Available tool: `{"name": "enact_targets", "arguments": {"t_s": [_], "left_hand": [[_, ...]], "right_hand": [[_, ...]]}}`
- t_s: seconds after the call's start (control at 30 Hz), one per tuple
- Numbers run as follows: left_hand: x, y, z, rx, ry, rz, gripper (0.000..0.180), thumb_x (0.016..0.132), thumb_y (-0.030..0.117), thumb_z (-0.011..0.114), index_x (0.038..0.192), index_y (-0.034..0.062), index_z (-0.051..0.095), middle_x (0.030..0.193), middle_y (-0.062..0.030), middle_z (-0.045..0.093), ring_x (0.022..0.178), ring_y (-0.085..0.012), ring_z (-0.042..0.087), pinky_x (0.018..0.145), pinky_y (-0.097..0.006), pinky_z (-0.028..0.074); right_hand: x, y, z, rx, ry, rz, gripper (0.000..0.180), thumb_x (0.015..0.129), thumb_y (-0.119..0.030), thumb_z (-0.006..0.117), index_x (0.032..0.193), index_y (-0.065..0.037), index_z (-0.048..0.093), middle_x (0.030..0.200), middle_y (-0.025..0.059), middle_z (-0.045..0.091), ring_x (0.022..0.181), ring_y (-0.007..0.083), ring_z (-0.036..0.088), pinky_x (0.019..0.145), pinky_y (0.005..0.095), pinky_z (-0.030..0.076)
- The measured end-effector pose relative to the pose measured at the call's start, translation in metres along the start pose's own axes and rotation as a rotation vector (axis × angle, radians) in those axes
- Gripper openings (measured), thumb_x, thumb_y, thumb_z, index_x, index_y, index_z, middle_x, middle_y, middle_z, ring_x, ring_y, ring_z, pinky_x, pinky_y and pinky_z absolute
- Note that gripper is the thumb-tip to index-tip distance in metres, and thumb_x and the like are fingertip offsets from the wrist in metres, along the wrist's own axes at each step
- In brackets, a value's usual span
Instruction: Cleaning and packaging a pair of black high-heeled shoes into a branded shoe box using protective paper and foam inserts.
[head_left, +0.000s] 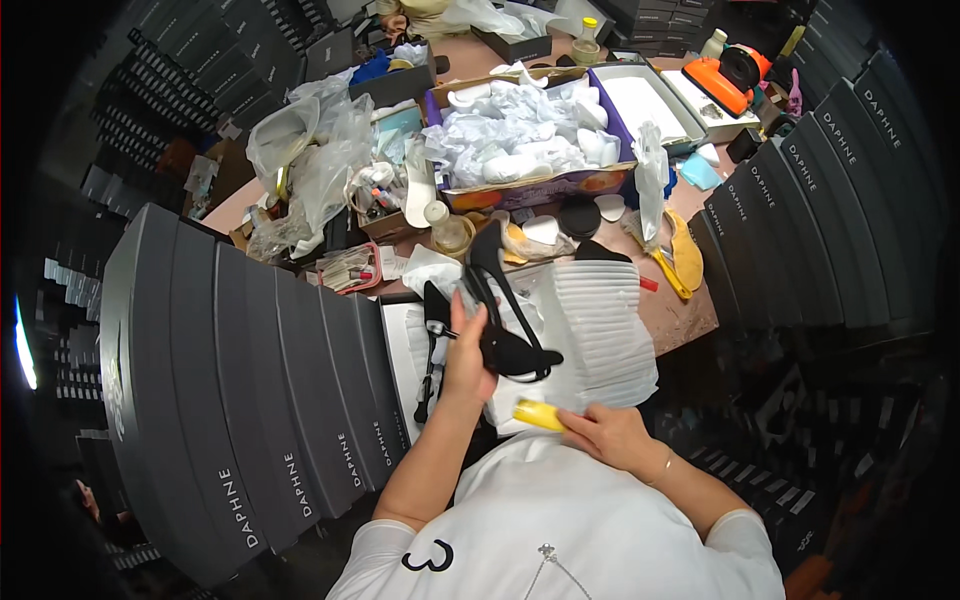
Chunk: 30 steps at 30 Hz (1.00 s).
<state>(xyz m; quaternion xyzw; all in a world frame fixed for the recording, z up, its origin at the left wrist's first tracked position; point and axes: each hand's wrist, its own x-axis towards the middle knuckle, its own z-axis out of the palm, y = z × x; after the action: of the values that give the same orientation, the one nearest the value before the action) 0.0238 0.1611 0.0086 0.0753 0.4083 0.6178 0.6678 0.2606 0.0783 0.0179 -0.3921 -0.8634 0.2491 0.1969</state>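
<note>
My left hand (pixel 468 365) is closed round a black high-heeled shoe (pixel 515 350) with straps, raised in front of my chest. In my right hand (pixel 612 437), near my shirt, is a small yellow block-like piece (pixel 538 413); its exact kind does not show. The two hands are apart, the yellow piece below the shoe. Left of the shoe, partly behind my left hand, another black shoe (pixel 433 310) lies in an open box (pixel 396 335) with white lining. A stack of white pleated sheets (pixel 602 310) lies just beyond my right hand.
Dark shoe boxes stand in rows at my left (pixel 250 380) and right (pixel 850 200). Across the table, a purple carton (pixel 550 187) holds crumpled white paper. Near it are a yellow-handled brush (pixel 668 270), a glass jar (pixel 452 232), plastic bags (pixel 320 140) and an orange device (pixel 722 82).
</note>
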Motion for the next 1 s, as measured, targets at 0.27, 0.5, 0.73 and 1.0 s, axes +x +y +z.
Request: {"name": "enact_targets", "arguments": {"t_s": [0.27, 0.5, 0.73, 1.0], "left_hand": [[0.001, -0.007, 0.017, -0.055, 0.093, -0.132, 0.079, 0.093, 0.015, 0.059, 0.152, 0.026, 0.007, 0.104, -0.0048, 0.059, 0.089, -0.0179, 0.06, 0.079, -0.035, 0.052], [0.025, 0.001, -0.004, -0.326, -0.015, -0.163, 0.026, 0.095, 0.022, 0.054, 0.11, 0.0016, 0.06, 0.102, -0.0105, 0.064, 0.094, -0.0208, 0.063, 0.087, -0.038, 0.053], [0.001, -0.042, -0.008, -0.521, -0.243, -0.294, 0.042, 0.093, 0.032, 0.049, 0.121, 0.0019, 0.056, 0.116, -0.0148, 0.061, 0.107, -0.0289, 0.059, 0.097, -0.043, 0.047], [-0.019, -0.076, -0.032, -0.65, 0.0, -0.338, 0.03, 0.094, 0.026, 0.046, 0.109, 0.0055, 0.062, 0.11, -0.0104, 0.065, 0.102, -0.0248, 0.062, 0.09, -0.039, 0.051]], "right_hand": [[0.057, -0.02, -0.012, -0.127, 0.275, -0.033, 0.038, 0.08, -0.023, 0.074, 0.116, -0.013, 0.067, 0.07, 0.0031, 0.053, 0.053, 0.0165, 0.055, 0.047, 0.0273, 0.044], [0.008, -0.001, -0.026, 0.539, 0.394, 0.535, 0.053, 0.078, -0.012, 0.076, 0.128, -0.009, 0.059, 0.069, -0.0031, 0.045, 0.058, 0.0064, 0.045, 0.055, 0.0217, 0.041], [0.081, -0.016, -0.01, 1.205, 0.249, 0.543, 0.051, 0.079, -0.01, 0.077, 0.124, -0.003, 0.055, 0.077, -0.0062, 0.048, 0.067, 0.0024, 0.044, 0.059, 0.0178, 0.038], [0.09, -0.022, 0.013, 1.224, 0.36, 0.534, 0.022, 0.089, -0.013, 0.066, 0.104, -0.003, 0.054, 0.073, -0.002, 0.053, 0.055, 0.0032, 0.044, 0.048, 0.0184, 0.035]]}}
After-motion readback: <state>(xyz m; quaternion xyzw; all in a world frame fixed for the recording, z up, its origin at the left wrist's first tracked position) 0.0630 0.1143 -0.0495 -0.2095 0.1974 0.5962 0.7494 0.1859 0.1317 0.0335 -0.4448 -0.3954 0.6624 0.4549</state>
